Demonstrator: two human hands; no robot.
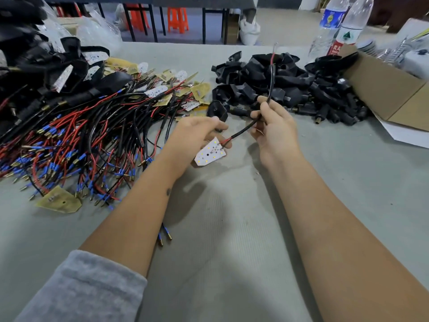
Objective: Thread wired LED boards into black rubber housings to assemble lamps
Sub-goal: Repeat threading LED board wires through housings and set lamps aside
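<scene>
Grey matting is covering the table (232, 228), and it is lying bare between the forearms and toward the body, so that is where the open room for moving is sitting. Just above that bare patch, the left hand (195, 135) is closing its fingers on a white LED board (210, 152), holding it face up. Beside it, the right hand (271, 126) is pinching the board's black-sleeved wire (270, 87) partway along, so the free end is sticking up and away.

Past the right hand, a heap of black rubber housings (287, 77) is waiting; one housing (217, 109) is lying just beyond the left knuckles.

To my eye the weak spot is the red lead at the board: a hard tug while threading could be straining that joint. Left of the left hand, a tangle of wired boards (81, 140) is crowding close, and a sweep that way could be snagging loose leads. Further right, a cardboard box (390, 94) and water bottles (343, 24) are hemming the far edge.
</scene>
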